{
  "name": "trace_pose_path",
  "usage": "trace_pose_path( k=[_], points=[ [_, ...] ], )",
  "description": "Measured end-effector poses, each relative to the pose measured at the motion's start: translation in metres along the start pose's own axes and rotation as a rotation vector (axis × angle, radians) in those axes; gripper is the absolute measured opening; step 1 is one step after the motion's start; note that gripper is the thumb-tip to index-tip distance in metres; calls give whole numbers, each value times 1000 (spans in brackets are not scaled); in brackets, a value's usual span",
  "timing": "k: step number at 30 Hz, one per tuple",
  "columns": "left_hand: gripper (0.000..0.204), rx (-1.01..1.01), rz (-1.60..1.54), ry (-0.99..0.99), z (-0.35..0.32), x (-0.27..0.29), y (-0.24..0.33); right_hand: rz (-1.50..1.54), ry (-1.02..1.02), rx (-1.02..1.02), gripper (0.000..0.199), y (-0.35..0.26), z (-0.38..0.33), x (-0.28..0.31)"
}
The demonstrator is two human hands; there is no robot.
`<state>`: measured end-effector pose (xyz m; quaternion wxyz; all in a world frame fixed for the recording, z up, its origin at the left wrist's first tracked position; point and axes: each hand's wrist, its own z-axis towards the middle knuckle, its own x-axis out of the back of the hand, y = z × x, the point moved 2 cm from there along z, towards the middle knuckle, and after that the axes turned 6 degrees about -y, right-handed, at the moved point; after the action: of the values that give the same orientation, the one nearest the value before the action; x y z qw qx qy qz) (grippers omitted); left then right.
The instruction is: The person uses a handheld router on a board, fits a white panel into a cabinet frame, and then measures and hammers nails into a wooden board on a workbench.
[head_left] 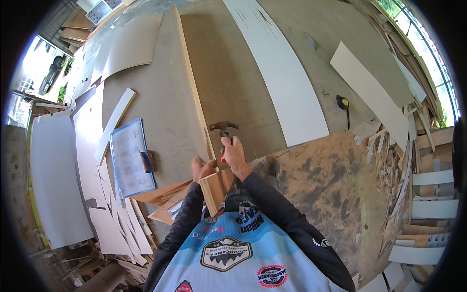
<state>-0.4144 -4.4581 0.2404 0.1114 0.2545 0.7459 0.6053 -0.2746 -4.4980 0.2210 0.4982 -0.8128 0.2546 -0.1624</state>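
Right hand (235, 155) gripping a hammer (224, 126)
Left hand (201, 169) is sitting at the board's (197, 102) near end, can't tell if clamped

Both arms forward, hands close together but apart; right hand (234, 156) gripping, left hand (202, 168) low beside it.
Left forearm (181, 221) angles up from lower left, right forearm (284, 207) from lower right, converging mid-view; dark sleeves (309, 231) run down to the wrists (244, 171). Right hand is bare, set slightly farther forward, fingers (226, 142) curled in a closed grip. Left hand is bare, bent, one digit pointing toward the right hand; its other fingers partly hidden, exact grip unclear.
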Motion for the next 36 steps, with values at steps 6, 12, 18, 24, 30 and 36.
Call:
trace_pose_path(
  k=[6, 12, 18, 24, 30, 36],
  points=[
    [25, 42, 77, -46, 5, 2, -4, -293, 86, -121, 33, -1, -20, 9],
    [23, 107, 142, -26, 4, 1, -5, 18, 12, -138, 32, -14, -25, 17],
    [41, 8, 128, 66, -21, 26, 30, 136, -222, -101, 27, 4, -10, -2],
    [66, -24, 552, 142, -80, 91, -72, 436, 80, 13, 26, -41, 9, -34],
    [66, 287, 239, -75, -132, 71, 5, 395, 131, 82, 27, -43, 29, -80],
    [68, 219, 199, -54, -162, 79, -18, 92, 13, 254, 27, -69, 81, -109]
  ],
)
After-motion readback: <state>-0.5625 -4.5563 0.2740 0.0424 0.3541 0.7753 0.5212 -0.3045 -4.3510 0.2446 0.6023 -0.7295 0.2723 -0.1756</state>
